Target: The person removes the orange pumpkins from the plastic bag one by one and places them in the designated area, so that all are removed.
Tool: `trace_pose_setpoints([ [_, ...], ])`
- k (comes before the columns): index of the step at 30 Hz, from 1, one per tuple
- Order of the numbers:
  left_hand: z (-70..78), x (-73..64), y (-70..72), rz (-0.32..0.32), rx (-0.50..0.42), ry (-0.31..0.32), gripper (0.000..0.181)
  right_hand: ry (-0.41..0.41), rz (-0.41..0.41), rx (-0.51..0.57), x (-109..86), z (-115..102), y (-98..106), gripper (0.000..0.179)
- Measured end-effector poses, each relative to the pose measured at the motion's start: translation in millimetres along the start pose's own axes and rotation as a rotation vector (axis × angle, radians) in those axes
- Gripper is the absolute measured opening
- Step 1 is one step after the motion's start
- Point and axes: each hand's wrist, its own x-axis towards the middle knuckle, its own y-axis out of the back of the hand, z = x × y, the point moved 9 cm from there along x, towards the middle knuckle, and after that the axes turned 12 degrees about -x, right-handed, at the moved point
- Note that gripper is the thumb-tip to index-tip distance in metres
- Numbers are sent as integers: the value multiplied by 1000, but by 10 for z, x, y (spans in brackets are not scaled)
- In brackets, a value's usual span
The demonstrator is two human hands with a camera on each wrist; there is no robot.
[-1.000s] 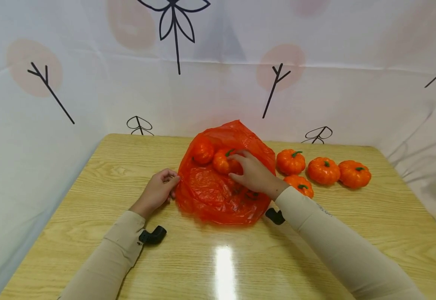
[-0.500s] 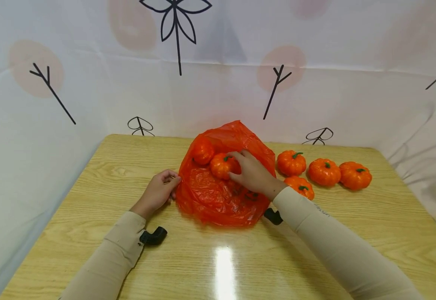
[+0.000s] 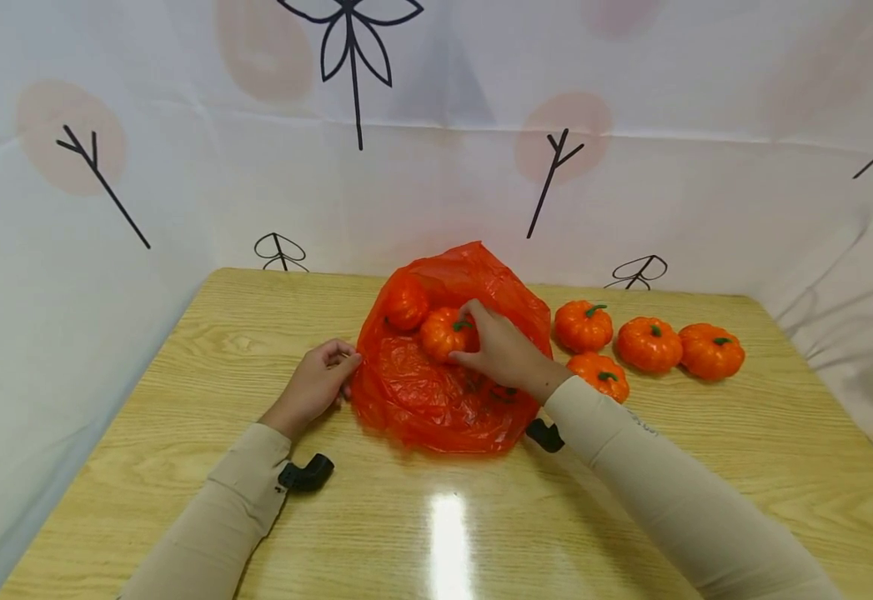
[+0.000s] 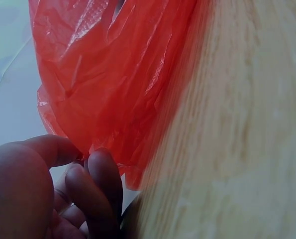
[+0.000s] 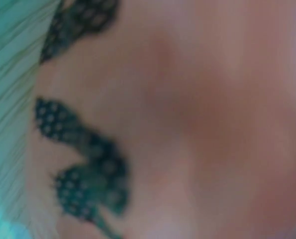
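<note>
In the head view, a thin red plastic bag (image 3: 421,392) lies spread with its mouth towards me. My left hand (image 3: 318,377) pinches the bag's left edge between thumb and fingers, which the left wrist view shows close up at the gathered plastic (image 4: 103,99). Inside the bag, my right hand (image 3: 507,346) holds a small orange toy pumpkin (image 3: 442,335) by its right side, near the green stem. Its fingertips are partly hidden behind the pumpkin. Another pumpkin (image 3: 407,303) sits in the bag to the left. The right wrist view is a blurred pinkish surface with dark dotted marks.
Several more orange pumpkins (image 3: 649,344) stand on the wooden table (image 3: 361,533) right of the bag, one of them (image 3: 599,375) partly behind my right forearm. A patterned white cloth (image 3: 436,192) hangs at the table's back edge. Black mounts sit at both wrists.
The pumpkin at my right hand has shifted slightly towards me, its stem turning to the right. My right fingers have drawn in around it. The left hand stays at the bag's edge.
</note>
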Motion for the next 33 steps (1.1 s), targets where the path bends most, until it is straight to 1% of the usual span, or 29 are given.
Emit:
trace_pose_setpoints([
  [3,50,-38,-6,3,6,-1,20,0,-10,16,5,-11,-23,51],
  [6,65,-46,-9,4,15,-7,21,5,-8,22,12,-15,-38,52],
  [12,36,-18,0,11,21,-1,20,42,22,-1,24,-54,-43,49],
  [16,21,-12,5,11,22,3,21,58,26,-14,22,-91,-48,47],
  [25,36,-12,-6,7,21,3,21,51,36,-41,-22,-142,-11,46],
  [27,-5,15,4,9,30,3,21,47,48,-48,-47,-147,6,46],
  [33,-266,178,85,15,17,1,25,56,99,-54,-132,-195,74,45],
])
